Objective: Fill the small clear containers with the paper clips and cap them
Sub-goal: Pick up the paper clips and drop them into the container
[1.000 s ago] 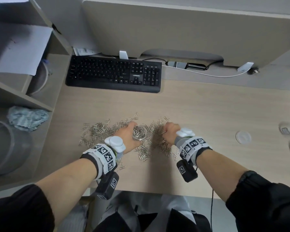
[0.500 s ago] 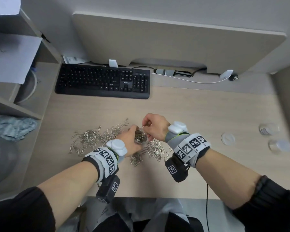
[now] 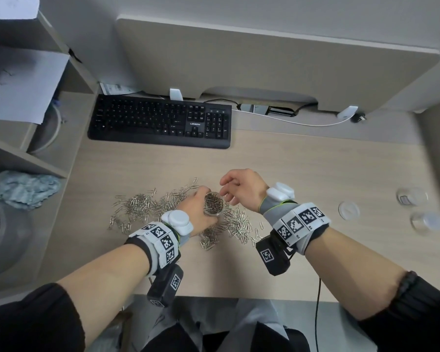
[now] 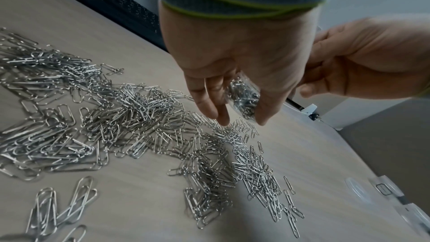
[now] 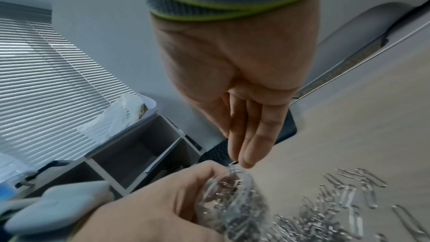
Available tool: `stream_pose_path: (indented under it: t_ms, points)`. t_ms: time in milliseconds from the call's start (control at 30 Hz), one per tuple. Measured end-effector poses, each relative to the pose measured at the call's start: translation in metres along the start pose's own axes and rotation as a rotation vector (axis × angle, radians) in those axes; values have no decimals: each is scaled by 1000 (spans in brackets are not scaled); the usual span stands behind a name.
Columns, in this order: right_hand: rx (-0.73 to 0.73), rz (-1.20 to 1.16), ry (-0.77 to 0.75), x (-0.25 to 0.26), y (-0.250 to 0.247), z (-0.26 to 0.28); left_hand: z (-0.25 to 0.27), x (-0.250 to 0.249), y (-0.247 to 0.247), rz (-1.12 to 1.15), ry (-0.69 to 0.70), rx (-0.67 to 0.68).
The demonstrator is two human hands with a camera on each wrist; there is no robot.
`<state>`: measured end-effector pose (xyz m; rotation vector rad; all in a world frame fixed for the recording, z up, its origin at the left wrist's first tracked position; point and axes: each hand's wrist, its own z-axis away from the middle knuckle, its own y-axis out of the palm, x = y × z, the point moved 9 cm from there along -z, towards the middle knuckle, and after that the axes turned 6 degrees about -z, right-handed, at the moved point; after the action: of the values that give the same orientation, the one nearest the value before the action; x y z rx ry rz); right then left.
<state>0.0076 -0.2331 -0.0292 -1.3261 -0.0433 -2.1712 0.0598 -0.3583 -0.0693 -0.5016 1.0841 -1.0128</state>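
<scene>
My left hand [image 3: 205, 210] grips a small clear container [image 3: 214, 203] nearly full of silver paper clips, held just above the desk, mouth up. In the left wrist view the fingers and thumb wrap the container [image 4: 244, 97]. My right hand [image 3: 235, 190] hovers right over the container's mouth with fingers loosely spread and pointing down. In the right wrist view its fingers [image 5: 249, 150] hang straight above the container [image 5: 232, 196], with a clip's end showing just under the tips. Loose paper clips [image 3: 150, 207] lie strewn on the desk around both hands.
A clear round lid [image 3: 349, 210] lies on the desk to the right; two more clear containers [image 3: 412, 196] [image 3: 428, 221] sit beyond it, blurred. A black keyboard [image 3: 160, 121] lies at the back. Shelves with a blue cloth [image 3: 26, 189] stand at the left.
My right hand rose from the clip pile on the desk to above the container, and its fingers have loosened. My left hand lifted the container slightly. The head view shifted.
</scene>
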Motion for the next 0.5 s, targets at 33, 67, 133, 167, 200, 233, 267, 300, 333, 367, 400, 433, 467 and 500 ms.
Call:
stream_pose_path:
  t_ms: [33,67,133,167,200,233,267,300,333,367,400,433,467,500]
  points:
    - [-28,22,6,-7,-6,0,1,2,0,-7,-8,-1]
    - [-57,60,21,-18,-12,-1,1,3,1,-15,-15,4]
    - [-84,225,114,-48,-22,-2,1,7,2,-23,-25,14]
    - [-76,336,195,-67,-27,-1,1,9,2,-20,-28,16]
    - [-56,421,283,-88,-31,1,1,11,2,-20,-32,19]
    - [-43,455,356,-107,-36,6,1,13,3,-21,-34,21]
    - [-34,440,416,-122,-39,12,1,14,3,-24,-31,23]
    - [-22,418,467,-138,-40,17,2,17,4,-27,-30,31]
    - [-7,422,506,-150,-41,21,2,19,5,-31,-30,41]
    - [2,443,521,-158,-41,23,3,21,6,-33,-33,51]
    - [6,466,518,-160,-38,23,4,23,7,-36,-37,59]
    - [7,469,500,-158,-32,21,5,25,7,-41,-42,60]
    - [21,478,479,-153,-23,17,6,27,6,-49,-47,55]
    - [35,489,445,-147,-14,12,7,28,6,-53,-53,53]
